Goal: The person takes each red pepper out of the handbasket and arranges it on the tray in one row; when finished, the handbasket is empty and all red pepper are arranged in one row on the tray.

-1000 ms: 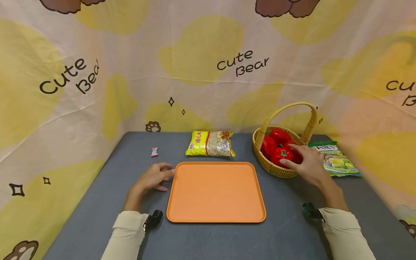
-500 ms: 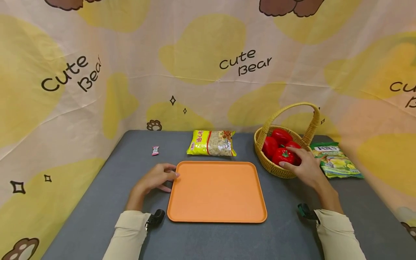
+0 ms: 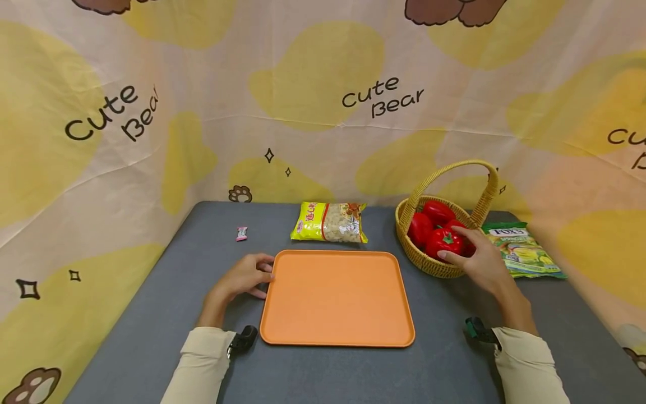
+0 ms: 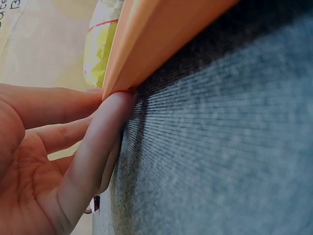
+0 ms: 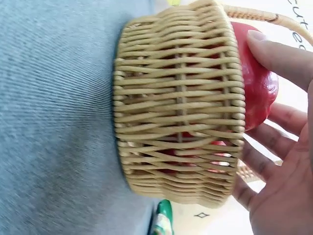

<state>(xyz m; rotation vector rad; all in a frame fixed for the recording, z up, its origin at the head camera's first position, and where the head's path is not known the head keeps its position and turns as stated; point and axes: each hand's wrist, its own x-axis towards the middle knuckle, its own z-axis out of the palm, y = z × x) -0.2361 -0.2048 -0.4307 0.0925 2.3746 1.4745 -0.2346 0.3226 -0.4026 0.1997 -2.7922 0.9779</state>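
Observation:
My left hand (image 3: 244, 275) is at the left edge of an orange tray (image 3: 337, 297). In the left wrist view its fingers (image 4: 105, 127) pinch the tray's rim, one against the underside just over the table. At the right, my right hand (image 3: 481, 261) reaches into a yellow wicker basket (image 3: 431, 268) and grips a red bell pepper (image 3: 444, 242) with a green stem. The thumb lies on the pepper's near side and the fingers reach around its far side, partly hidden. Other red vegetables (image 3: 420, 227) lie beside it in the basket, whose handle (image 3: 466, 163) arches above.
A yellow bag of pasta (image 3: 328, 223) lies behind the tray. A small pink-wrapped candy (image 3: 241, 233) is at the back left. Right of the basket lies a green FOX'S bag (image 3: 525, 252). A printed cloth (image 3: 303, 73) hangs behind the grey table (image 3: 353, 376).
My left fingers have come onto the tray's left edge. My right hand has closed around the red bell pepper, which has shifted slightly to the right in the basket.

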